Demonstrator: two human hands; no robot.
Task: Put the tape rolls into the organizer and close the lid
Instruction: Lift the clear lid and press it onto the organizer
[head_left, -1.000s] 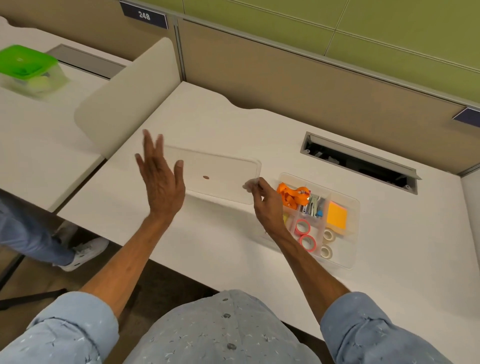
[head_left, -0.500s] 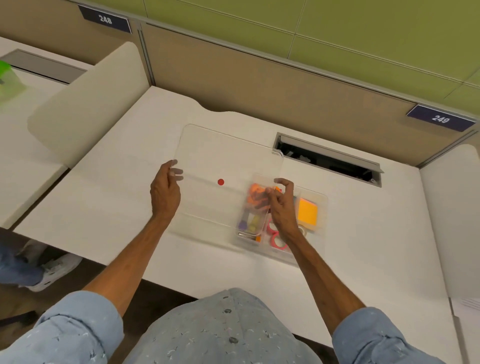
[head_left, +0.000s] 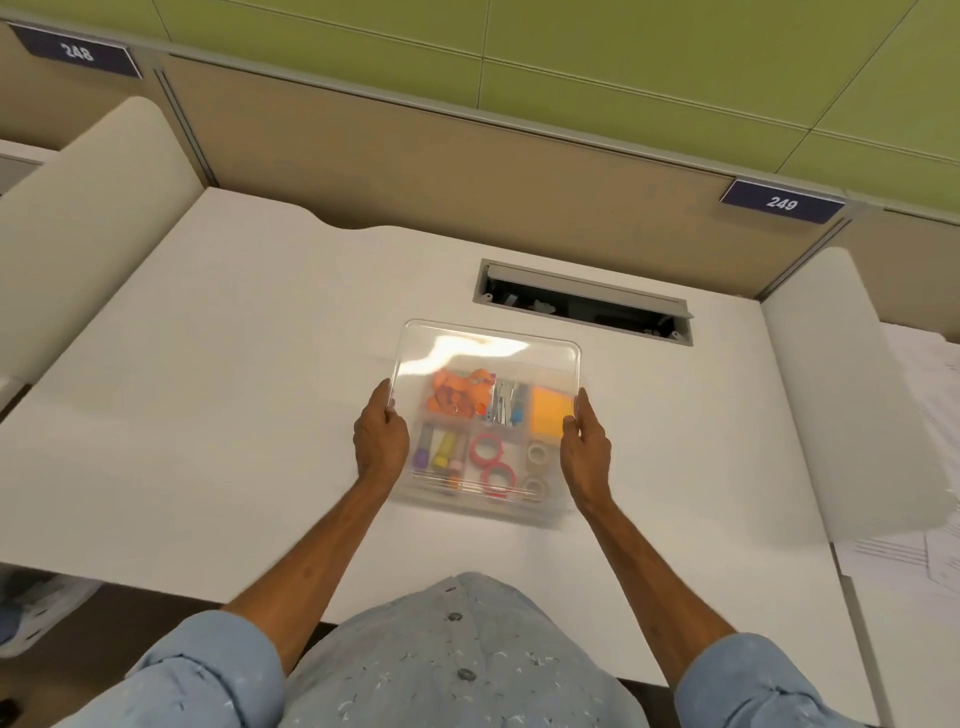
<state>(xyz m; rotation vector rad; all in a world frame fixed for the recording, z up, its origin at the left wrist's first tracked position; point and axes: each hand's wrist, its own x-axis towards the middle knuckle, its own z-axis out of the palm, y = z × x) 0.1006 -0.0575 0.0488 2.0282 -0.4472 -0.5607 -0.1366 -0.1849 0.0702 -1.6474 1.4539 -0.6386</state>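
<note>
A clear plastic organizer sits on the white desk in front of me. The clear lid is held over it, tilted, with its far edge past the box. My left hand grips the lid's left edge and my right hand grips its right edge. Through the lid I see two red tape rolls and two beige tape rolls in the front compartments, beside orange items, clips, a yellow pad and coloured markers.
An open cable slot lies in the desk just behind the organizer. Cream dividers stand at the left and right. Papers lie on the neighbouring desk at right. A tan partition runs along the back.
The lid has travelled from the left of the desk to over the organizer. Both hands now hold it by its side edges, where before the right hand pinched one corner.
</note>
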